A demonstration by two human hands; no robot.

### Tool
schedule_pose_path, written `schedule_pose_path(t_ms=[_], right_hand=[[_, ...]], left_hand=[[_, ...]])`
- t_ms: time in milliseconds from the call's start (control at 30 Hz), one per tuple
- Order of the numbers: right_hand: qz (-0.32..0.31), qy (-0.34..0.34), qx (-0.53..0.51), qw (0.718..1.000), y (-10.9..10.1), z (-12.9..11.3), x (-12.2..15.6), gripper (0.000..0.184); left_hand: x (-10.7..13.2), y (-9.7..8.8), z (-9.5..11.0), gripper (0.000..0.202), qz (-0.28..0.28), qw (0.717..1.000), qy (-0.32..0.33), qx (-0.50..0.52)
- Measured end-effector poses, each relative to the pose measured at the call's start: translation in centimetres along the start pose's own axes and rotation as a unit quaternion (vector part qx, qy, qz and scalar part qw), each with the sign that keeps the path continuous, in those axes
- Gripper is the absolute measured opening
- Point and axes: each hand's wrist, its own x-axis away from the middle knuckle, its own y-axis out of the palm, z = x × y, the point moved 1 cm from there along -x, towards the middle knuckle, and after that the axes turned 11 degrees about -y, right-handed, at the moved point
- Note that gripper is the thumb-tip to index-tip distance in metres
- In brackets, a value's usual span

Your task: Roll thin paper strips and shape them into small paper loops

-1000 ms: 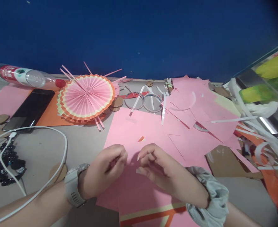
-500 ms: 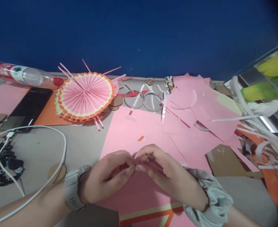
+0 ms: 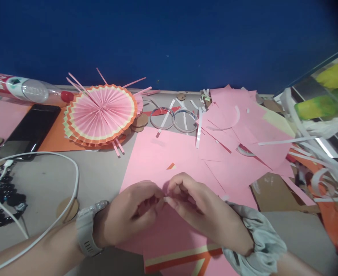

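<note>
Fingertips pinched, my left hand meets my right hand over the pink paper. A small whitish bit shows between the fingertips, too small to name. My right thumb and forefinger are curled close together around it. Beneath both hands lie more pink sheets, and at the front edge is a pink piece with cream and orange strips. A tiny orange-and-cream scrap rests on the paper just beyond my hands.
A pleated paper rosette stands back left, near a bottle and a phone. A white cable crosses my left forearm. Two tape rings lie at the back. Paper scraps and cardboard crowd the right.
The hands stay together, with only small shifts of the fingers. The view has shifted slightly.
</note>
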Motion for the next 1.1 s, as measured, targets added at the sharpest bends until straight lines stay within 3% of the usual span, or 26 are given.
schedule_pose_path(t_ms=[167, 333, 533, 767, 933, 1100], right_hand=[[-0.059, 0.016, 0.095, 0.994, -0.3, 0.0, -0.1, 0.011], [-0.089, 0.015, 0.102, 0.991, -0.4, 0.1, -0.3, 0.011], [-0.082, 0.02, 0.107, 0.991, 0.0, 0.3, -0.3, 0.01], [-0.037, -0.015, 0.158, 0.987, 0.6, 0.3, -0.5, 0.015], [-0.015, -0.02, 0.077, 0.997, 1.1, 0.5, -0.5, 0.015], [-0.011, -0.017, -0.092, 0.996, 1.2, 0.9, -0.4, 0.014]], left_hand=[[-0.2, 0.4, -0.4, 0.022, -0.001, 0.998, 0.011, -0.056], [-0.2, 0.5, -0.2, 0.022, -0.012, 0.998, 0.019, -0.062], [-0.2, 0.4, -0.2, 0.02, -0.015, 0.997, 0.02, -0.077], [-0.4, 0.7, -0.8, 0.019, 0.023, 0.994, -0.009, -0.104], [-0.5, 0.4, -0.5, 0.012, 0.013, 0.998, -0.026, -0.064], [-0.4, -0.1, -0.6, 0.009, -0.044, 0.994, 0.009, 0.096]])
